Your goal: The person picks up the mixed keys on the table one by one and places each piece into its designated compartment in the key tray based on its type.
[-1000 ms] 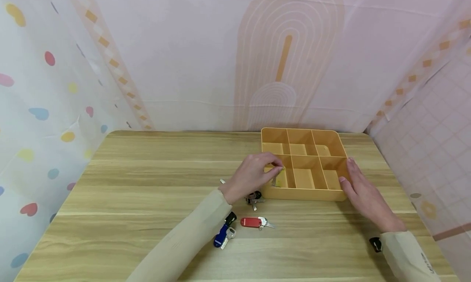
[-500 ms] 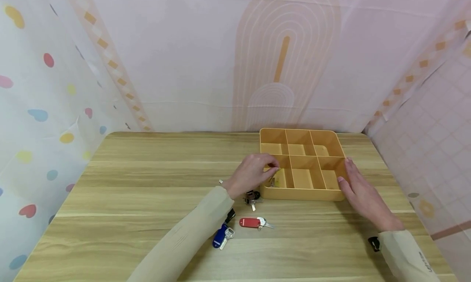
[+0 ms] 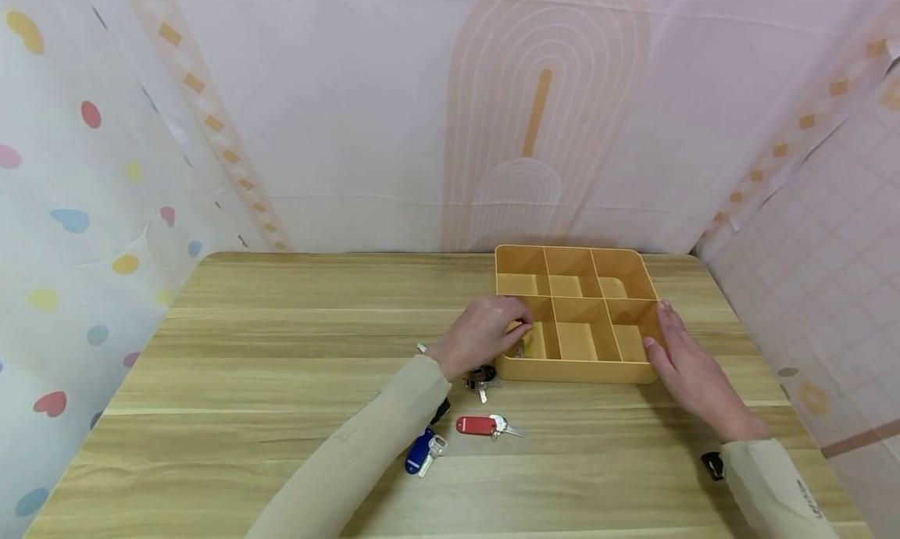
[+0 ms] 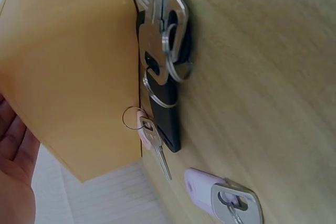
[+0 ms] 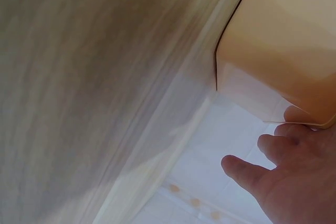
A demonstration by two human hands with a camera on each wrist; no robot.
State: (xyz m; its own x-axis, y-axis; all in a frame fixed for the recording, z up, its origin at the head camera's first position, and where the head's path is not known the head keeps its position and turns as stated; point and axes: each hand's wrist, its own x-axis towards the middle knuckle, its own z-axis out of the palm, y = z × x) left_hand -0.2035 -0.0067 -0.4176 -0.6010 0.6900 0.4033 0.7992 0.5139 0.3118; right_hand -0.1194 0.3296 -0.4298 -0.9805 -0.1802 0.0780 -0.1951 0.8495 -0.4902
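A yellow-orange box (image 3: 605, 373) with several compartments stands at the back right of the table. Inside its front left compartment, the fingertips of my left hand (image 3: 480, 333) pinch a key with a yellow tag (image 3: 529, 342), mostly covered by the fingers. My right hand (image 3: 696, 371) rests against the box's right side, fingers straight, thumb at the front right rim. Close to the box's front lie keys with a black tag (image 4: 165, 114). In the left wrist view, a key with a pink tag (image 4: 152, 132) lies beside the box and another with a lilac tag (image 4: 202, 187) is farther out.
In front of the box lies a key with a red tag (image 3: 476, 426). To its left is a key with a blue tag (image 3: 419, 451), near the left sleeve (image 3: 366, 445). A small black thing (image 3: 713, 465) shows by the right sleeve. Patterned cloth (image 3: 351, 133) hangs behind the table.
My left fingers have sunk slightly lower into the front left compartment, covering more of the yellow-tagged key. The right hand keeps its place on the box.
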